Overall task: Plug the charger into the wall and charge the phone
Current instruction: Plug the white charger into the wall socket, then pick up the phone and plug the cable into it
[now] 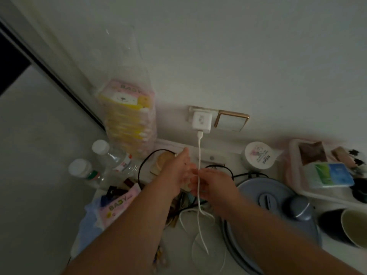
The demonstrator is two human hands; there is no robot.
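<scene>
Looking like a lived-in home, dimly lit. Sitting crowded along a white wall: stacked baby cotton-swab packs [129,118], plastic water bottles [111,155], a cosmetic jar [258,155], a grey-blue cooker lid [266,197] and cups [353,227], showing everyday household clutter.

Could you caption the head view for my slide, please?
Charger plugged into the wall; both hands on its white cable.

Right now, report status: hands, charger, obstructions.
Left hand and right hand both on thin white cable. Square white charger seated in wall socket. Phone unseen. Black cords clutter counter.
</scene>
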